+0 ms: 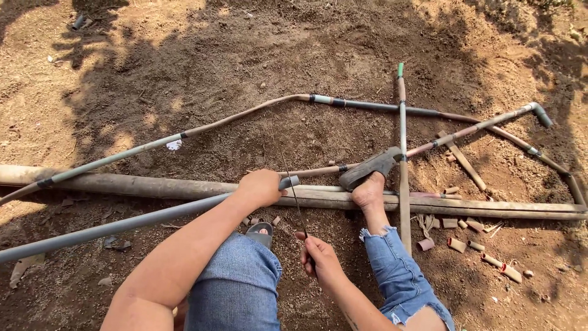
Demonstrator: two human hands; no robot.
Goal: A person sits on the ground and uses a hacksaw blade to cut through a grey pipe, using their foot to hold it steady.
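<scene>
Left hand (260,187) clamps smooth grey pipe (122,225); right hand (320,257) grips thin saw blade (293,190); short cut tube pieces (478,245) litter dry soil.

Grey pipe (122,225), dark thin saw blade (294,196), faded blue jeans (236,288), grey sandal (370,167), reddish-brown soil (184,61).

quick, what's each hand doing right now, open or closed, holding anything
Left hand: closed around the end of the grey pipe.
Right hand: closed on the thin saw blade, which crosses the pipe end.
</scene>
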